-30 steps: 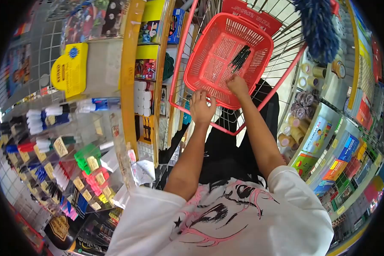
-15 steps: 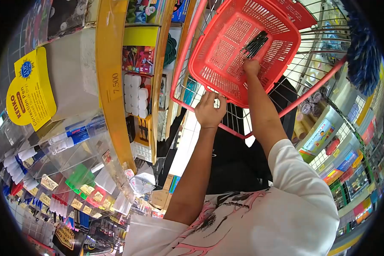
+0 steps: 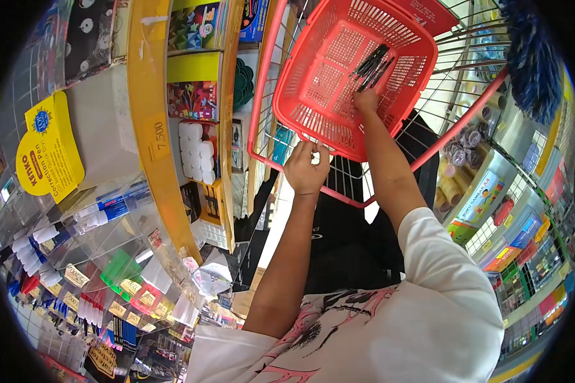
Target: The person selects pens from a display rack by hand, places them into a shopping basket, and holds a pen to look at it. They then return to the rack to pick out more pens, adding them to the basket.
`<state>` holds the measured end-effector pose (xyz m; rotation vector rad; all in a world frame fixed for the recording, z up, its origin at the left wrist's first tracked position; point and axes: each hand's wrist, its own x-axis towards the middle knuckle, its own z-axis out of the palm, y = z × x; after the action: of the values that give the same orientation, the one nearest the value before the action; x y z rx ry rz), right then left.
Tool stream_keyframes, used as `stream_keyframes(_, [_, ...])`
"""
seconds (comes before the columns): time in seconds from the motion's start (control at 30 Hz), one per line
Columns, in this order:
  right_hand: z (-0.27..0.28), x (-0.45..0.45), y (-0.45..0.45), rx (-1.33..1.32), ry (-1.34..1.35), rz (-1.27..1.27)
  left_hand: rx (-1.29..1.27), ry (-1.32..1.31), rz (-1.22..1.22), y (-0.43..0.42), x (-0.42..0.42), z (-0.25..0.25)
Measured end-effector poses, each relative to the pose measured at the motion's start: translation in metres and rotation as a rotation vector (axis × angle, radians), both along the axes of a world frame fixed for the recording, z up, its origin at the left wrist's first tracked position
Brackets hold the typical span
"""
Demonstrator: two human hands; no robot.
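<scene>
A red plastic basket (image 3: 319, 131) sits in a wire shopping cart with a red handle frame (image 3: 262, 108). Several dark, slim pens (image 3: 372, 62) lie loosely together on the basket's floor. My right hand (image 3: 366, 100) reaches inside, just below the lower ends of the pens; its fingers are too small and hidden to read. At the basket's near left corner is my left hand (image 3: 306, 167), its fingers curled at the rim, with thumb and forefinger bent towards each other.
On the left, a pen display (image 3: 108, 255) with price tags stands beside a wooden shelf edge (image 3: 153, 127). A yellow sign (image 3: 50, 148) is at far left. Rolls and books (image 3: 479, 204) line the right side. A blue fluffy duster (image 3: 531, 64) hangs at upper right.
The basket and shelves first shifted and grew larger in view, then moved slightly left. The pens are now spread a little apart, and my right hand is just below them.
</scene>
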<state>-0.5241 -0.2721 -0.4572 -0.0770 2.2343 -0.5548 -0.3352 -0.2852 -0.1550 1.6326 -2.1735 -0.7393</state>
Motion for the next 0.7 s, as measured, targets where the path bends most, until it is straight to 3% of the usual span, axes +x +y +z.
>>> stream_keyframes(0.07, [0.060,-0.004,-0.011,0.015,-0.282,-0.110,0.001,0.006,0.012,0.000,0.000,-0.003])
stream_keyframes(0.2, [0.138,0.004,-0.014,0.006,-0.153,-0.062,0.035,-0.026,0.044,0.004,0.004,0.001])
stream_keyframes(0.27, [0.105,0.012,-0.007,-0.307,0.239,0.258,-0.032,0.037,0.028,0.003,0.003,0.002])
stream_keyframes(0.3, [0.025,0.013,0.010,-0.377,0.414,0.389,0.049,0.102,0.084,0.003,0.002,0.007])
stream_keyframes(0.33, [0.153,0.018,-0.009,-0.269,-0.116,0.002,0.047,0.157,0.119,0.006,0.006,-0.003])
stream_keyframes(0.37, [0.154,0.016,-0.001,-0.457,-0.283,-0.070,0.059,0.140,0.105,0.001,0.008,0.002])
stream_keyframes(0.4, [0.196,0.018,0.000,-0.494,-0.114,0.065,0.050,0.039,0.080,-0.002,0.009,0.010])
stream_keyframes(0.47, [0.236,0.013,0.019,-0.651,-0.228,0.060,0.059,0.099,0.087,-0.004,0.013,0.018])
stream_keyframes(0.53, [0.256,-0.006,0.054,-0.710,-0.173,0.273,-0.037,0.135,0.101,0.000,0.009,0.011])
stream_keyframes(0.57, [0.309,0.009,0.053,-0.759,-0.316,0.103,-0.086,0.150,0.116,0.002,0.009,0.012])
stream_keyframes(0.63, [0.335,0.000,0.072,-0.669,-0.129,0.504,-0.091,0.144,0.110,0.006,0.010,0.014])
stream_keyframes(0.7, [0.331,-0.012,0.095,-0.632,-0.049,0.724,-0.021,0.120,0.104,0.021,0.012,0.007])
